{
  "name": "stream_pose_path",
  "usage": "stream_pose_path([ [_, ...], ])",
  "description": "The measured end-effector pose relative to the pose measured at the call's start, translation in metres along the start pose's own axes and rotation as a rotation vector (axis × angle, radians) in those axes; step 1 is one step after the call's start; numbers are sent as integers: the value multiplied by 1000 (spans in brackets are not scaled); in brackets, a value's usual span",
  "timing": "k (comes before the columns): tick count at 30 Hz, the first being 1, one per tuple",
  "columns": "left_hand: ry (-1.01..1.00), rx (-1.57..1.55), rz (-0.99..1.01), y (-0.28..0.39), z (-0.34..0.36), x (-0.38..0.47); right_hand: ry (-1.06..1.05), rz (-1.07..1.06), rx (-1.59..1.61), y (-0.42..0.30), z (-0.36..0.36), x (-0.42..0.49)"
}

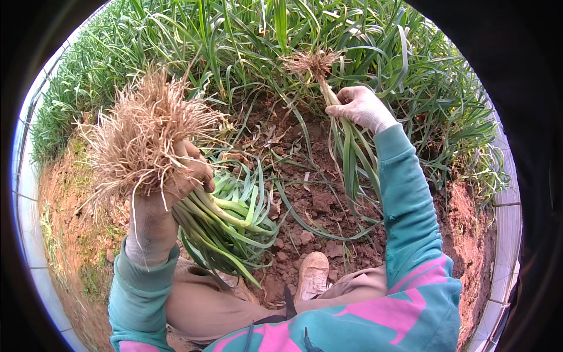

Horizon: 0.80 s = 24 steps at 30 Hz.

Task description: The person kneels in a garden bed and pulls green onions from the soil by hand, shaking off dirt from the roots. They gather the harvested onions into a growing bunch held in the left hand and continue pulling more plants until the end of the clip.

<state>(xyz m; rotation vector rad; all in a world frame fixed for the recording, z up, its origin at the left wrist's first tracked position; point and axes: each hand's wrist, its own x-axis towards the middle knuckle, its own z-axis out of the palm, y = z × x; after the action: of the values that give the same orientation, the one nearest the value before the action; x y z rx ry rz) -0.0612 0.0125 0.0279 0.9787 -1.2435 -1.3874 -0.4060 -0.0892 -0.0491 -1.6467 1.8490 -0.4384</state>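
My left hand (pixel 189 174), in a soiled light glove, grips a thick bundle of leafy green plants (pixel 220 215), perhaps garlic or leeks. Their mass of pale brown roots (pixel 149 132) points up and away, while the green leaves hang towards my legs. In my right hand (pixel 358 105), also gloved, is a smaller bunch of the same plants (pixel 349 145), pinched by the stems just below its roots (pixel 314 64). Its leaves trail down beside my right sleeve. The two bunches are apart.
A dense stand of the same kind of long-leaved plants (pixel 246 39) grows across the far side. Reddish, clumpy soil (pixel 316 198) with loose leaves lies between my hands. My shoes (pixel 313 273) stand on the soil below. Pale sheeting (pixel 506 176) curves along both sides.
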Motion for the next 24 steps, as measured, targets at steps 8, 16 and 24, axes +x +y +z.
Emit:
stream_pose_path([
  [8, -178, 86, -326, -13, -1, -5, 30, -432, 642, -102, 17, -34],
  [16, -245, -285, -373, -21, -4, -16, 56, -649, 661, -154, 38, -65],
  [24, -365, -55, -370, -15, -14, -20, 5, -586, 483, -137, -13, -65],
])
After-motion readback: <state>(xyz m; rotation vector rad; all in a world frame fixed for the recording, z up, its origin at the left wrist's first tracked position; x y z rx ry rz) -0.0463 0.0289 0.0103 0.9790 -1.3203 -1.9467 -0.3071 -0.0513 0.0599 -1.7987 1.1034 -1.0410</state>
